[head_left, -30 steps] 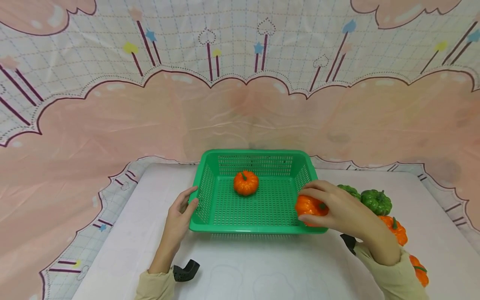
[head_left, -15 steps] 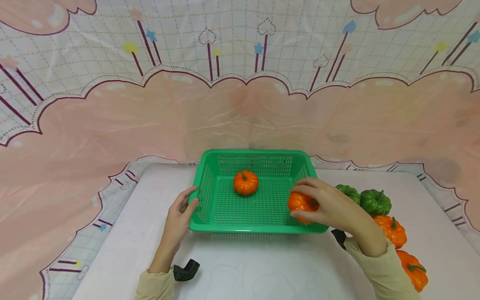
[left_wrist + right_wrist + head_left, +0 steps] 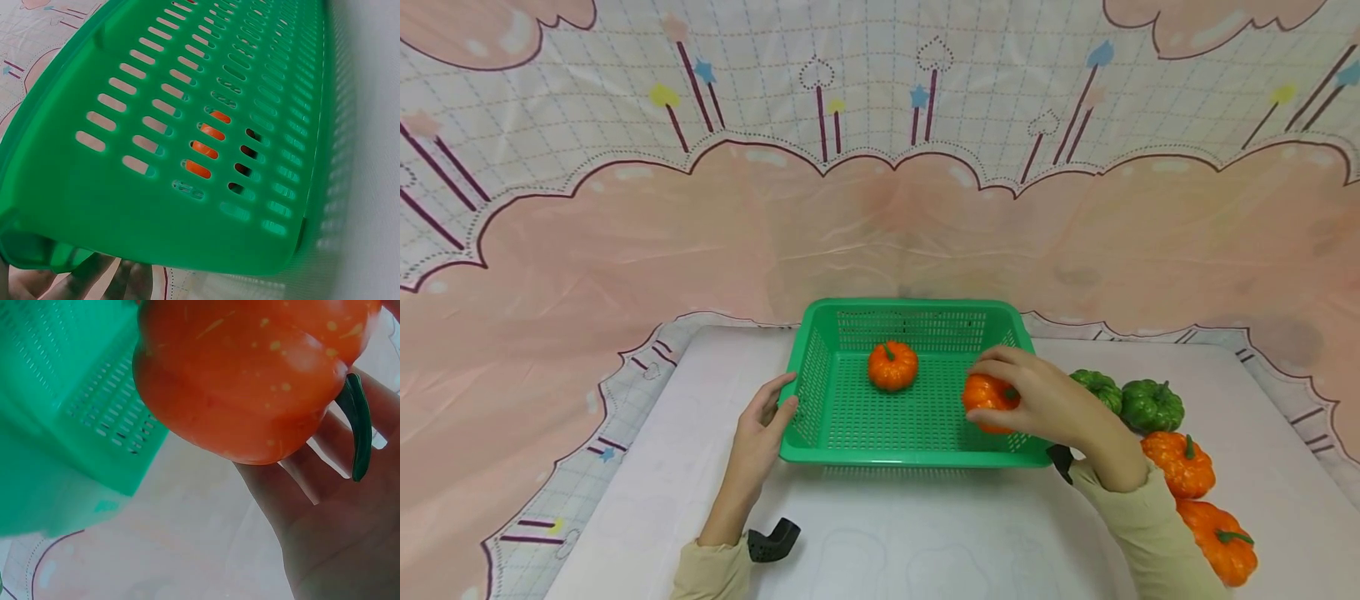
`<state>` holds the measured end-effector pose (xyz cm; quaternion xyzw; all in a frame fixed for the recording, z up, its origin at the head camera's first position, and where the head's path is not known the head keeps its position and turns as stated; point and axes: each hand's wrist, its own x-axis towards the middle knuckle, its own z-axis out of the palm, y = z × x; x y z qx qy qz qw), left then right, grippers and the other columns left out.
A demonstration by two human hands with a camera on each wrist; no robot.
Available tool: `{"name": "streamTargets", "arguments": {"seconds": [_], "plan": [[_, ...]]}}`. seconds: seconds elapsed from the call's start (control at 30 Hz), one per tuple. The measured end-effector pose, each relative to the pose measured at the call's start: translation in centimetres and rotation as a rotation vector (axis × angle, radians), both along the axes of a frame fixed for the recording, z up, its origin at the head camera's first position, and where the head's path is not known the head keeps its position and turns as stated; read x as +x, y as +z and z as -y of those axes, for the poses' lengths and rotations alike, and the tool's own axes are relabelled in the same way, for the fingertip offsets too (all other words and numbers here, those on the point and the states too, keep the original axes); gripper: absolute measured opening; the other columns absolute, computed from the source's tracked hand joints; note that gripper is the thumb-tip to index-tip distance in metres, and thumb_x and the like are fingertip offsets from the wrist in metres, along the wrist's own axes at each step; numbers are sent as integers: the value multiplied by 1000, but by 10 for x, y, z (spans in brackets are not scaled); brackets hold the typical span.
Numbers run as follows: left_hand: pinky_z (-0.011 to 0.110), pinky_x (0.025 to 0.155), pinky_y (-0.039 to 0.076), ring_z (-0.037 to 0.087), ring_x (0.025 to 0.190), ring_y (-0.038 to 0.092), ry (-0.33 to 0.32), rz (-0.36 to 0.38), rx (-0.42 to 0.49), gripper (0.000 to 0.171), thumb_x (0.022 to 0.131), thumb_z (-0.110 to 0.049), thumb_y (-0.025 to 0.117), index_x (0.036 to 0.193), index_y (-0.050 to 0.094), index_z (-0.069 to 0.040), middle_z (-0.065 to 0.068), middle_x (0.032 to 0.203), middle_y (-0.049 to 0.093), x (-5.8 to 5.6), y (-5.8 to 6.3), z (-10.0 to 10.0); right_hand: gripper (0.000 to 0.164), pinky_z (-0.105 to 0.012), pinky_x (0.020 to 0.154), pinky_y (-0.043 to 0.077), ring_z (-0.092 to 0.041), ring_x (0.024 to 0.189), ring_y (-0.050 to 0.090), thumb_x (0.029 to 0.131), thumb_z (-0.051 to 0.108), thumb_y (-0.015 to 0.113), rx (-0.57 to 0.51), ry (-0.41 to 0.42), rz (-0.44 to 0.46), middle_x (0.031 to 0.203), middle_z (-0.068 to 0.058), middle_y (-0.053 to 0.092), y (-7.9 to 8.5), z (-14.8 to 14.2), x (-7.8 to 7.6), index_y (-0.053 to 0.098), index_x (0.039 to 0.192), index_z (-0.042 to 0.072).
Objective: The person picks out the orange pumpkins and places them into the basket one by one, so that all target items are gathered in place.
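A small orange pumpkin with a green stem is gripped by my right hand, over the right part of a green plastic basket. In the right wrist view, the fingers run behind the same pumpkin, and its stem points toward the palm. Another orange pumpkin sits on the basket floor, left of its middle. My left hand rests against the basket's left rim, with thumb and fingertips touching it. Slots in the basket wall fill the left wrist view, with a few fingers below.
To the right of the basket are two green pumpkins, one partly behind my right wrist. Two orange pumpkins lie nearer, alongside my right sleeve. All stand on a white table. A patterned cloth hangs behind the basket.
My right hand has carried the pumpkin left, from the basket's right rim to over its inside. More of the front orange pumpkin on the table now shows. My left hand has stayed put.
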<state>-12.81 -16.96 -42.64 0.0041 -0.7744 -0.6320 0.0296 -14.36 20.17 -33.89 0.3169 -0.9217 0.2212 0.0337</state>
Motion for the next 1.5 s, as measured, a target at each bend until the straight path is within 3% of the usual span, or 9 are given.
{"name": "streamTargets", "arguments": {"seconds": [1.13,1.5], "plan": [[51,115,31,29,144,37,-7,-24,-12,44,104,-27,54,146,46,-16,12,156,39,-2,-4,1,47,-31,78,55,-18,99,60,84,42,79,31,-4,68,119,-1,61,0,29,-31,69,118,12],[49,116,31,28,144,38,4,-15,-10,43,104,-25,54,146,46,-17,12,155,41,0,-2,1,48,-35,78,56,-21,99,61,85,42,78,31,4,95,121,-6,61,-6,34,-41,69,120,11]]}}
